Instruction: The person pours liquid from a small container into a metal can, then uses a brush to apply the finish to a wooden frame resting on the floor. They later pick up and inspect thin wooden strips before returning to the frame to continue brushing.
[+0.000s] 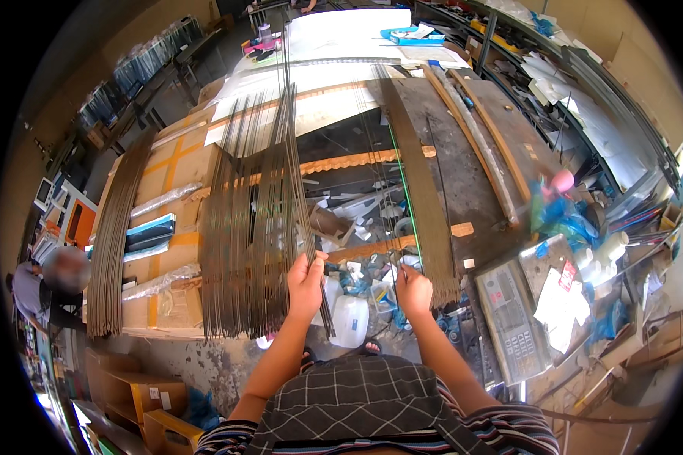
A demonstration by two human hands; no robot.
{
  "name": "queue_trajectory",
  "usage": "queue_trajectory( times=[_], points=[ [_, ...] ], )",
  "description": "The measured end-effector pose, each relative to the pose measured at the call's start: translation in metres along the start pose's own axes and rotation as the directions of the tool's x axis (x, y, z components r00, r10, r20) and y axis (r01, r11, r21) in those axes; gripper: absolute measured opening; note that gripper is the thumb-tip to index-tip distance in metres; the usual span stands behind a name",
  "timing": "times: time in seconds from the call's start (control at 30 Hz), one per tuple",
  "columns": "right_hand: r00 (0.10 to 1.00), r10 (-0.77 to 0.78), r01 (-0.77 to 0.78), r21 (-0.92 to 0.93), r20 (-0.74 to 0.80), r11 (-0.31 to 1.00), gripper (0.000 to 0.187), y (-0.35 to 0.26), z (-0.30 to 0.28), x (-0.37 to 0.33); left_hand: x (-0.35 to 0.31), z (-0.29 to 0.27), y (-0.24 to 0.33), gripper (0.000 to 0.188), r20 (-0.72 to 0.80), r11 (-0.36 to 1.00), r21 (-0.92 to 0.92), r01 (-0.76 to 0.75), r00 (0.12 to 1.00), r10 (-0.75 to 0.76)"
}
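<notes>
Workbench (463, 174): left hand (305, 284) grips rods (247, 235)

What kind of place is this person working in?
Probably a small workshop or factory: bundles of thin metal rods lie across a cluttered workbench, a weighing scale sits beside it, and cardboard boxes are stacked nearby.

The left hand (306, 284) closes over a few thin metal rods (292, 174), hiding the stretch inside its grip. Beside those rods, the right hand (413, 292) pinches something too thin to tell. Below the rods, a white jug (351, 320) sits partly hidden behind both forearms. Left of the rods, a seated person (49, 292) is blurred and cut by the dark rim.
</notes>
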State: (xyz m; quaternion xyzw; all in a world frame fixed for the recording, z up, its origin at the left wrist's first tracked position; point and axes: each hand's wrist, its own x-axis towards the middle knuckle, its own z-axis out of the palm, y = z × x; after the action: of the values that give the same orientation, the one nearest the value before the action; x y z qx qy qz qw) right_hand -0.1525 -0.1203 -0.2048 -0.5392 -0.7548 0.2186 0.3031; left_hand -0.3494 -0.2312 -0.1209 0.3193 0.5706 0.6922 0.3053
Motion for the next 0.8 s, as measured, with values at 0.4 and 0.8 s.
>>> queue_trajectory(
  times=[0.4,0.8],
  points=[
    [0.997,0.019,-0.009,-0.131,0.073,0.991,0.018,0.007,0.01,0.0,-0.002,-0.002,-0.002,0.012,-0.004,0.999,0.036,0.006,1.0,-0.006],
    [0.992,0.058,-0.033,-0.209,0.116,0.977,0.016,0.008,0.017,0.001,-0.005,-0.003,-0.001,0.013,0.019,0.998,0.055,0.024,0.999,-0.026]
  ],
)
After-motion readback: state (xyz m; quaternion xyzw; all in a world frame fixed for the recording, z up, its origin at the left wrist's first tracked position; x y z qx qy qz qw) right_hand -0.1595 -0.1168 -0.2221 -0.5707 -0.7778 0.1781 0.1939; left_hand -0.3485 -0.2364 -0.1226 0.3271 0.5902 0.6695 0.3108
